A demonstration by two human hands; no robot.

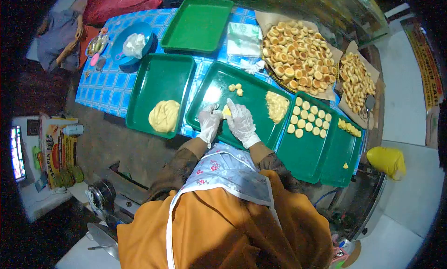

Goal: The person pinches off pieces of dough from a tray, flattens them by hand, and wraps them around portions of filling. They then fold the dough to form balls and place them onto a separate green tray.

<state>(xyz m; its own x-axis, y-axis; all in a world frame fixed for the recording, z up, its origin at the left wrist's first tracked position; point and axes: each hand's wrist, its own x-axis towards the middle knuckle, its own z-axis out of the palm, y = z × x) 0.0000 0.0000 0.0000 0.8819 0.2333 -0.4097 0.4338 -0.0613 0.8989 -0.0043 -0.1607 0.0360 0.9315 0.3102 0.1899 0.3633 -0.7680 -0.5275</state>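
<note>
Both my hands wear thin clear plastic gloves and are over the near edge of a green tray. My right hand holds a small piece of yellow dough at its thumb and fingers. Close beside it, my left hand has its fingers curled together; whatever may be in them is hidden. Farther up the tray lie a few small dough balls. At the tray's right end is a pale, rough-surfaced mass, perhaps filling or dough.
On the left, another tray holds a large dough lump. Flat dough rounds sit in rows on a right-hand tray. Browned rounds are heaped at the back. A blue basin and an upper green tray stand on the checked tablecloth.
</note>
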